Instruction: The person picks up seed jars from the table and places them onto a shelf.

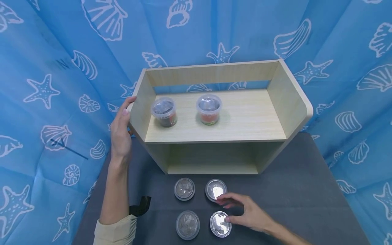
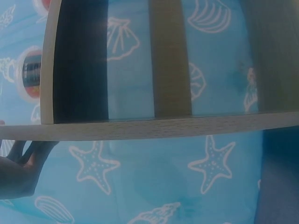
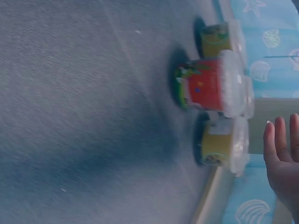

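My left hand (image 1: 120,136) grips the left side panel of a pale wooden shelf unit (image 1: 215,140), with the thumb at its front edge. The left wrist view shows the fingers (image 2: 39,151) against the panel's outer face. My right hand (image 1: 246,211) hovers with parted fingers beside the lidded tubs on the table; its thumb overlaps the front right tub (image 1: 220,224) and its fingertips the back right tub (image 1: 214,188). From the side, the right wrist view shows a red-labelled tub (image 3: 205,84) and a yellow-labelled tub (image 3: 217,142), with the fingers apart from them.
Two more lidded tubs, a left one (image 1: 165,112) and a middle one (image 1: 209,109), stand on the upper shelf. On the table (image 1: 291,190), a back left tub (image 1: 184,189) and a front left tub (image 1: 188,225) stand before the unit. A blue shell-patterned curtain (image 1: 61,119) hangs behind.
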